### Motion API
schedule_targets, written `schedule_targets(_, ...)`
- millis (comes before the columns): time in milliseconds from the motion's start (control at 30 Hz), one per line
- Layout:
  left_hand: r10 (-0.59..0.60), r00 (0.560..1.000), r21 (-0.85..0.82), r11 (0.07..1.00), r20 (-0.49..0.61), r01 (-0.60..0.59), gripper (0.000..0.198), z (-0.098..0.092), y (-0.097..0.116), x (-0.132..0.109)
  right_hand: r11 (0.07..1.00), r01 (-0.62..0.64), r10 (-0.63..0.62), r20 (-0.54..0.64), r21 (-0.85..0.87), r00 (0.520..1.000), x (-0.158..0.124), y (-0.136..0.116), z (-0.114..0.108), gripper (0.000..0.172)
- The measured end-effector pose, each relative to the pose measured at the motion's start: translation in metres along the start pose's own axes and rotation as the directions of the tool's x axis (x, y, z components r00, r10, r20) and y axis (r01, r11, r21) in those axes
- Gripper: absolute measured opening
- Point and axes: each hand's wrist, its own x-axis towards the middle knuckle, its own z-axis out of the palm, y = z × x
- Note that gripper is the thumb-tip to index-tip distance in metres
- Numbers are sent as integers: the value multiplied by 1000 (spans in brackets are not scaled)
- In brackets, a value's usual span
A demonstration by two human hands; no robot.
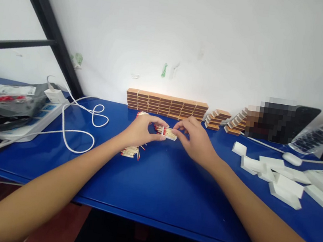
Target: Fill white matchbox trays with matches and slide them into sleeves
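Both hands meet at a small white tray of matches.

From my remote view, my left hand [141, 129] pinches the tray [173, 139] across its left end between thumb and fingers; my right hand [196, 140] curls at its right end, its exact grip unclear to me. Blue tabletop [152, 188] stretches back to the front edge; stacked matchboxes [166, 105] border the far side, loose matches [129, 151] lie just beside my left wrist.
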Motion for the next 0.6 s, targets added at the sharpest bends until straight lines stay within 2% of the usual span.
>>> schedule_targets(133,-36,996,54,998,-83,41,32,-9,-2,3,999,-51,52,-96,19,994,1,1,-2,5)
schedule_targets(200,-68,987,82,993,-143,80,32,-12,-3,4,997,-81,81,-88,10,993,0,2,1,7)
schedule_targets(300,-86,982,114,988,-170,106,31,-13,-4,4,992,-123,123,32,-19,992,-2,6,12,8)
schedule_targets(433,-62,985,130,988,-162,84,30,-10,-8,4,983,-172,181,181,-67,967,-2,14,24,8)
schedule_targets(600,-46,987,136,988,-151,67,30,-8,-12,3,980,-169,190,266,-100,945,-2,18,22,13)
